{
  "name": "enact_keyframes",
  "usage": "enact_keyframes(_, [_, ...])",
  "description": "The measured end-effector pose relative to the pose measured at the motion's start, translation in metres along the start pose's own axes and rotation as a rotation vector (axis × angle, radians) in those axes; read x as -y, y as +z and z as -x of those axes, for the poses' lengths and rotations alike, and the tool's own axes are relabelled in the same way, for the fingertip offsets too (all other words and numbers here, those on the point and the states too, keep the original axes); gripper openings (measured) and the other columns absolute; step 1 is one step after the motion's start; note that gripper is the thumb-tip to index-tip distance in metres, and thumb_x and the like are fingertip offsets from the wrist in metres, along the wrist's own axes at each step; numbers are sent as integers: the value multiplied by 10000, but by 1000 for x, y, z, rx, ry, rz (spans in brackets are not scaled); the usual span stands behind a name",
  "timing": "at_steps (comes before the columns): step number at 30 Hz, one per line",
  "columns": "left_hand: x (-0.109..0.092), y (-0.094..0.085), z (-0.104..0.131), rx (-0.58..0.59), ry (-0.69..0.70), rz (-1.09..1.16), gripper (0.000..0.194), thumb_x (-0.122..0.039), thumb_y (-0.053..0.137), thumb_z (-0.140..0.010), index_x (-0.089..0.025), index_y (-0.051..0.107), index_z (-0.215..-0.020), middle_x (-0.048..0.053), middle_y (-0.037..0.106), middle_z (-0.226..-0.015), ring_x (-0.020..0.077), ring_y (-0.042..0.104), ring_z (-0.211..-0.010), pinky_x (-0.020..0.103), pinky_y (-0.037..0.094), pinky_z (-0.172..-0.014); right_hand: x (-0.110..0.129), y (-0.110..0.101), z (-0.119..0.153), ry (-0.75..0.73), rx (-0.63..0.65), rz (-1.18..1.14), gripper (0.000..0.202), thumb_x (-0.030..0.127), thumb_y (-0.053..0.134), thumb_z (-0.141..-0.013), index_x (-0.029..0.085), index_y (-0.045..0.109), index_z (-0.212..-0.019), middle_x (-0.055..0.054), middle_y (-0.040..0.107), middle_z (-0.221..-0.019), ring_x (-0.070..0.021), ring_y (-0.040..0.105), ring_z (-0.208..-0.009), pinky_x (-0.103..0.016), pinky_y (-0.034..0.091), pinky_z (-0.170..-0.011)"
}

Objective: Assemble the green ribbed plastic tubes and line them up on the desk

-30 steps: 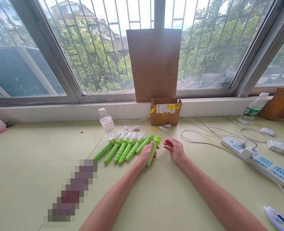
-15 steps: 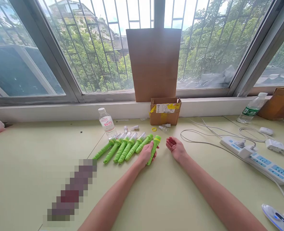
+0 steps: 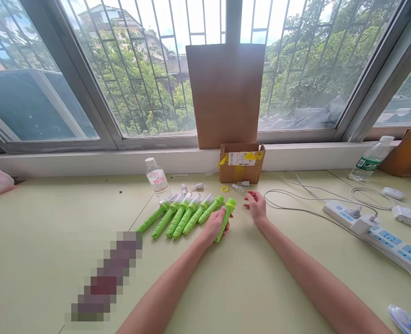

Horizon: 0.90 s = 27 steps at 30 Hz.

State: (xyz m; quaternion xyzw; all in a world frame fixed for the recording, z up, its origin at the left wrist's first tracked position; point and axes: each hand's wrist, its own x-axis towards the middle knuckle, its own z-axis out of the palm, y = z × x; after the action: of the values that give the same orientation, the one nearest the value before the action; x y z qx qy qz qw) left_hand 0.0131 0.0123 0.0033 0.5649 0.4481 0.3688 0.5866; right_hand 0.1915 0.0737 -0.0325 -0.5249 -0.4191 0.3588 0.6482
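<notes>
Six green handles (image 3: 188,218) lie side by side on the table (image 3: 261,287), slanting, at 9 to 10 o'clock from the held green handle (image 3: 227,214), taking that as the middle of the dial and the window as 12. Several have clear tops (the nearest one to the left hand shows none).

The left hand (image 3: 214,226) is closed around the held green handle, which is tilted, its ridged, yellow-banded head pointing toward 12 to 1 o'clock.

The right hand (image 3: 257,208) sits at 2 o'clock, empty as far as it shows, its fingers curved and loosely parted. Its fingertips are right by a clear cap (image 3: 239,189) at 1 o'clock; whether they touch it, I cannot tell.

At 12 o'clock lies a yellow ring (image 3: 225,189), near the clear cap, with a white-ended piece (image 3: 245,183) just beyond the cap. Two small pieces (image 3: 197,187) with white parts lie around 10 to 11 o'clock. A water bottle (image 3: 157,181) stands at 10 o'clock, close to the far ends of the row.

Beyond the ring, a cardboard box (image 3: 240,163) stands at 12 to 1 o'clock, a tall cardboard sheet (image 3: 226,93) upright behind it. A white power strip (image 3: 379,236) (plugs in it) lies around 3 o'clock.
</notes>
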Motion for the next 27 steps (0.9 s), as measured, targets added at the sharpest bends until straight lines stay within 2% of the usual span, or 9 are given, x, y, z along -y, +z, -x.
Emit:
enact_keyframes(4, [-1, 0, 1, 5, -2, -12, 585, -655, 313, -842, -149, 599, -911, -24, 492, -468, 88, 391, -335, 217, 306, -345, 2, -4, -24, -219, 6, 381, 318, 432, 482, -820, 189, 612, -979, -81, 637, -1006, -236, 588, -930, -385, 503, -775])
enact_keyframes(8, [1, 0, 1, 10, 6, -16, 590, -636, 293, -861, -135, 594, -942, -22, 491, -480, 83, 388, -348, 211, 311, -352, 1, -8, -50, -299, 145, 716, 420, 411, 338, -893, 176, 565, -1156, -87, 592, -1187, -246, 472, -1160, -392, 402, -945])
enact_keyframes(13, [4, 0, -1, 16, -15, -18, 602, -658, 292, -848, -141, 589, -925, -29, 479, -476, 84, 390, -347, 211, 314, -347, 0, -8, -72, -290, 247, 805, 454, 364, 278, -922, 160, 525, -1244, -96, 541, -1284, -234, 419, -1235, -370, 335, -1014])
enact_keyframes(20, [4, -1, -2, 27, -22, -2, 595, -662, 298, -843, -141, 573, -925, -33, 482, -485, 84, 402, -345, 208, 313, -341, 2, -5, -88, -291, 394, 926, 436, 371, 281, -944, 185, 514, -1262, -81, 509, -1336, -224, 402, -1264, -350, 322, -1013])
enact_keyframes(27, [2, 1, 0, 6, -27, -18, 598, -649, 288, -851, -138, 589, -928, -26, 493, -495, 84, 399, -336, 210, 305, -335, 6, -4, -89, -303, 446, 1048, 436, 331, 233, -959, 164, 586, -1155, -106, 594, -1214, -223, 504, -1150, -327, 358, -944])
